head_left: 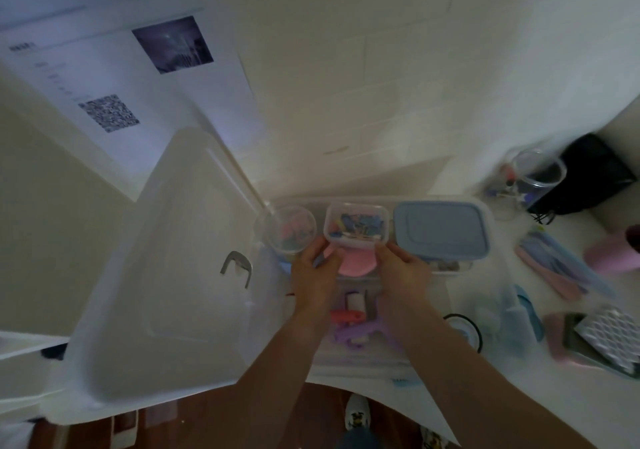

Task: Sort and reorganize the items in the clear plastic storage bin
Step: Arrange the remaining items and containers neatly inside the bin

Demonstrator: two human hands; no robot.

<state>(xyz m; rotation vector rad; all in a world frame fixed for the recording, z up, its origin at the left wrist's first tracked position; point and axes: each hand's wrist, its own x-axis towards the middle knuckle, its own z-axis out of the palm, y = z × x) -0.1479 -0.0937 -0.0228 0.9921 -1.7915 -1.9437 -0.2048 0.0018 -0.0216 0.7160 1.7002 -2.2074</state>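
Observation:
The clear plastic storage bin point(381, 362) stands on the table in front of me. Over its far half, my left hand point(313, 277) and my right hand point(403, 275) grip a small clear box of coloured binder clips point(356, 223) by its two near corners. To its left in the bin is a round clear cup point(285, 229) with pink and blue bits. A blue-lidded container point(441, 229) is on its right. A pink round piece point(356, 263) shows between my hands. Below my wrists lie a red-handled roller point(348, 315) and purple pieces point(349, 339).
The bin's big clear lid point(166, 275) leans up at the left. On the table to the right are a clear jar point(536, 175), a black bag point(592, 175), pink and blue utensils point(561, 268), a pink cup point(613, 254), a blue object point(528, 310) and a metal grater point(609, 338).

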